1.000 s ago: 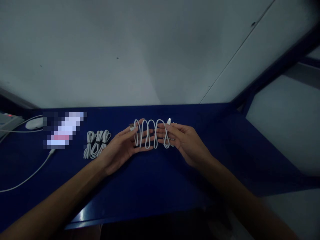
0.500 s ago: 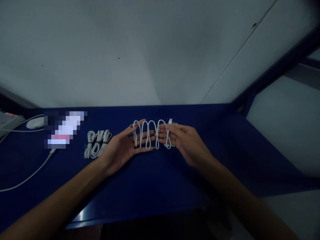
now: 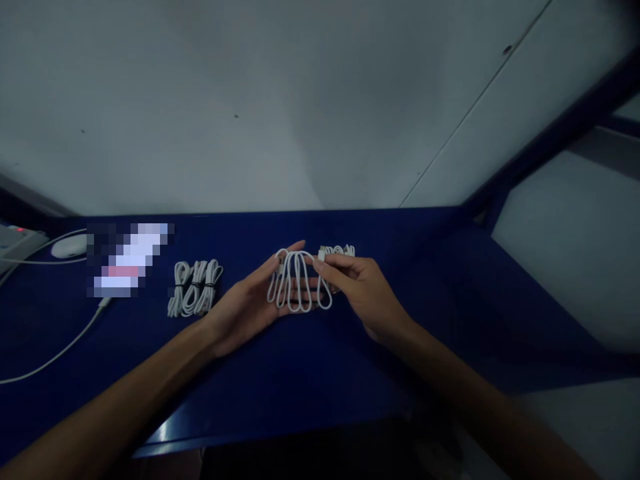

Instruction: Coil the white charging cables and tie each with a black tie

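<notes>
A white USB cable (image 3: 300, 283) hangs in several loose loops between my two hands, above the blue table. My left hand (image 3: 250, 300) has its fingers stretched behind the loops, with the thumb resting on the cable by one plug. My right hand (image 3: 363, 287) pinches the other plug end (image 3: 321, 255) between thumb and finger. Behind the right hand lie more white cables (image 3: 345, 251), partly hidden by it. To the left of my left hand, bundled white cables (image 3: 195, 288) lie side by side with dark ties round their middles.
A pixelated phone-like device (image 3: 133, 260) with a lit screen lies at the left, a white cord (image 3: 75, 345) running from it. Beside it are a white rounded object (image 3: 69, 247) and a power strip (image 3: 20, 239). A pale wall (image 3: 250, 133) stands behind the blue table (image 3: 300, 380).
My right hand has moved left toward my left hand. The cable loops have drawn closer together, and more of the cables behind the right hand now show.
</notes>
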The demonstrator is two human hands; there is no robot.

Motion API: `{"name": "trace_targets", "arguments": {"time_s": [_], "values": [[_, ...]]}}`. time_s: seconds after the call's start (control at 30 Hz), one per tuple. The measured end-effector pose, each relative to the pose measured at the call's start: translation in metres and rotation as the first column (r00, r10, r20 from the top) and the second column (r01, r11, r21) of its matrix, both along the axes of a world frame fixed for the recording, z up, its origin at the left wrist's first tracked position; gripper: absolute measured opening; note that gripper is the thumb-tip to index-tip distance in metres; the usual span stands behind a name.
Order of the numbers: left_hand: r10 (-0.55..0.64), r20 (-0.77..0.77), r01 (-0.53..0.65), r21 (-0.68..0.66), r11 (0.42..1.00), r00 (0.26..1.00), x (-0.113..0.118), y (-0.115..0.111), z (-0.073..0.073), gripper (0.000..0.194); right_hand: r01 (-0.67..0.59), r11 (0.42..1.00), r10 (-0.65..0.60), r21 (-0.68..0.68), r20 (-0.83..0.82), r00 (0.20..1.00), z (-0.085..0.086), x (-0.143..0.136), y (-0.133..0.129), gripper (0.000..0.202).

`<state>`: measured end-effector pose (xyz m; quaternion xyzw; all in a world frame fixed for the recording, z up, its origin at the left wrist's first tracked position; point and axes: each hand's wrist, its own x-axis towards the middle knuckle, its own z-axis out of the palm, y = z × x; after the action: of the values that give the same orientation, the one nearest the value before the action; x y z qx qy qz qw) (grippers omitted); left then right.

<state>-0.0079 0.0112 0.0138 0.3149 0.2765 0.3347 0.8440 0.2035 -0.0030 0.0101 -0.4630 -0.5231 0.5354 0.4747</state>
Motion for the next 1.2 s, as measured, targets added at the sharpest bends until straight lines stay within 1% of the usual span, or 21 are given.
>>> {"name": "trace_targets", "arguments": {"time_s": [0.07,0.2,0.33,0.47,0.53,0.63,0.73,0.83,0.9,1.07,1.13,1.2], "values": [[0.001,0.011,-0.001,-0.003,1.0,1.0,0.0,-0.001,0.001,0.053,-0.053,0.999,0.053,-0.005,-0.047,0.998,0.001,0.0,0.0,0.018],[-0.015,0.043,0.017,-0.026,1.0,0.999,-0.001,0.0,-0.003,0.052,-0.036,0.999,0.036,0.0,-0.017,0.999,0.0,0.0,0.001,0.014],[-0.097,0.103,0.103,-0.058,0.993,0.99,-0.001,0.0,-0.01,0.055,-0.045,0.998,0.045,-0.035,-0.002,0.999,-0.002,0.0,0.001,0.02],[-0.197,0.114,0.202,-0.034,0.979,0.974,-0.001,-0.001,-0.012,0.059,-0.064,0.998,0.066,-0.023,0.071,0.995,-0.003,0.0,0.001,0.022],[-0.211,0.091,0.214,-0.026,0.977,0.973,-0.001,-0.002,-0.011,0.06,-0.063,0.998,0.061,0.007,0.131,0.989,-0.003,0.0,0.0,0.022],[-0.194,0.045,0.196,-0.026,0.98,0.98,-0.001,-0.002,-0.01,0.053,-0.056,0.997,0.044,0.051,0.213,0.976,-0.002,0.0,-0.001,0.022],[-0.2,-0.016,0.2,-0.03,0.979,0.98,-0.002,-0.003,-0.008,0.047,-0.053,0.995,0.029,0.086,0.259,0.965,-0.002,0.0,-0.003,0.021],[-0.211,-0.079,0.206,-0.065,0.976,0.974,-0.002,-0.005,-0.006,0.048,-0.049,0.991,0.009,0.121,0.315,0.949,-0.001,-0.001,-0.006,0.025],[-0.223,-0.121,0.215,-0.074,0.974,0.967,-0.002,-0.007,-0.004,0.048,-0.068,0.984,0.0,0.163,0.384,0.923,0.0,-0.001,-0.008,0.026],[-0.281,-0.24,0.283,-0.028,0.959,0.929,-0.001,-0.01,-0.003,0.059,-0.241,0.928,0.037,0.285,0.571,0.82,-0.004,-0.003,-0.011,0.028],[-0.292,-0.287,0.299,-0.019,0.954,0.913,0.0,-0.01,-0.003,0.061,-0.256,0.899,-0.018,0.354,0.616,0.788,-0.008,-0.005,-0.011,0.031],[-0.301,-0.323,0.312,-0.018,0.95,0.897,0.0,-0.011,-0.003,0.062,-0.248,0.862,-0.116,0.441,0.648,0.753,-0.013,-0.006,-0.011,0.035]]}}
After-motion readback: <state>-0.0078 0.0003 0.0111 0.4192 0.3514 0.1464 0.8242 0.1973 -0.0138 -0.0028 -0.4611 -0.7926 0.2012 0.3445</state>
